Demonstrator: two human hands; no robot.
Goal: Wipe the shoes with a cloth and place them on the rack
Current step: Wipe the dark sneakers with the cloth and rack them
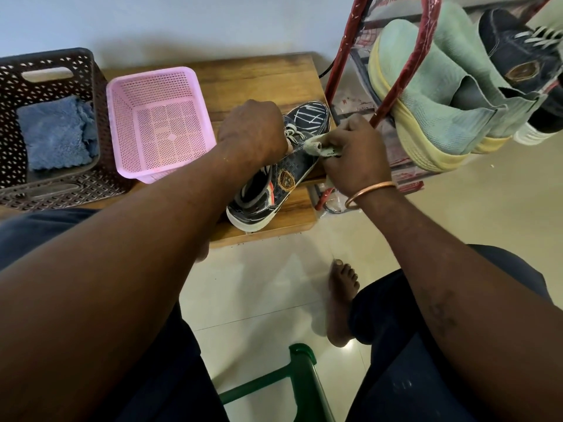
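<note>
Dark-blue patterned lace-up sneaker [300, 166] with a white sole lies tilted on the low wooden table [274, 74], just toward 12 o'clock from the frame's centre, toe pointing to 1 o'clock. Nearest, at 6 o'clock, is a green plastic stool frame [301, 370], with a bare foot [339, 300] on the pale tiles just beyond. Both forearms reach forward. The left hand [253, 132] arches over the laces, fingers curled down, gripping the sneaker's top. The right hand [356, 156], a copper bangle [370, 193] on its wrist, pinches a bunched pale-green cloth [316, 147] and presses it to the sneaker's side. A gold badge [285, 179] near the heel is too small to read. At 10 o'clock sit a pink perforated plastic basket [158, 123] and a brown lattice basket [45, 71] holding a blue towel [54, 132]. At 2 o'clock the red-framed rack [396, 71] carries mint knit shoes [426, 111] and a dark denim shoe [518, 47]. Red print on its clear wrap is illegible.
</note>
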